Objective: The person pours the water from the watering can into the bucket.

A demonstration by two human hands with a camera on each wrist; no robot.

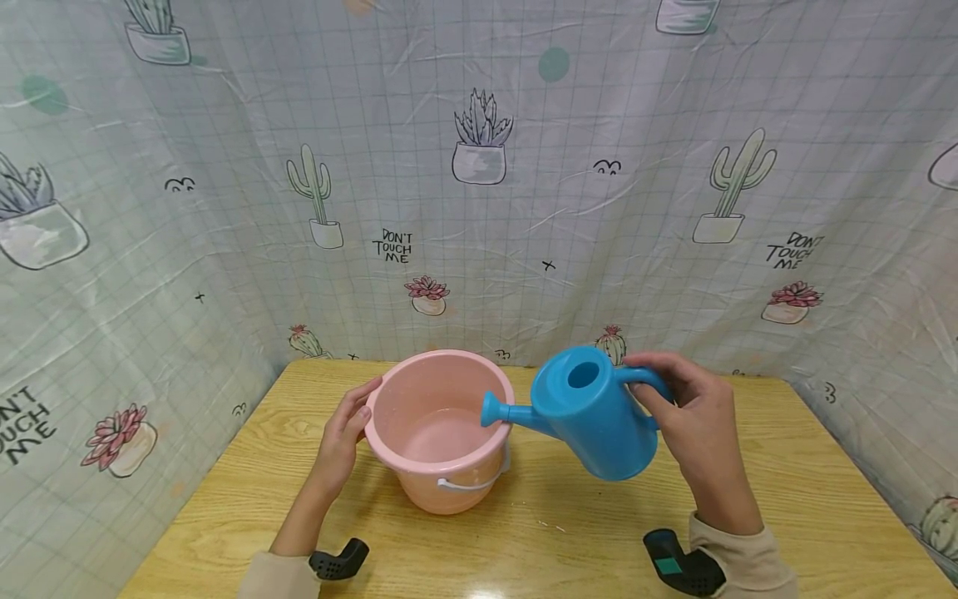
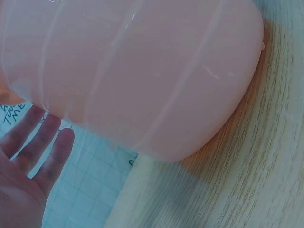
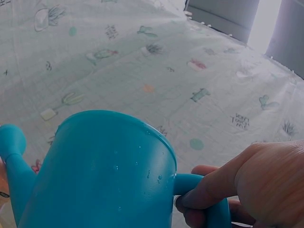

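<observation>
A pink bucket (image 1: 456,462) with a white handle stands upright on the wooden table. My left hand (image 1: 340,437) rests against the outside of its rim at the left, and in the left wrist view the fingers (image 2: 57,154) are fairly straight beside the bucket wall (image 2: 142,71). My right hand (image 1: 692,412) grips the handle of a blue watering can (image 1: 599,416), tilted to the left above the table. Its spout head (image 1: 492,409) is over the bucket's right rim. No stream of water shows at the spout. Water drops dot the can's side (image 3: 114,166) in the right wrist view.
The wooden table (image 1: 718,466) carries a few small wet spots (image 1: 551,525) right of the bucket. A curtain (image 1: 554,208) printed with cacti hangs behind the table and along both sides. Black wrist devices (image 1: 340,559) sit at both cuffs.
</observation>
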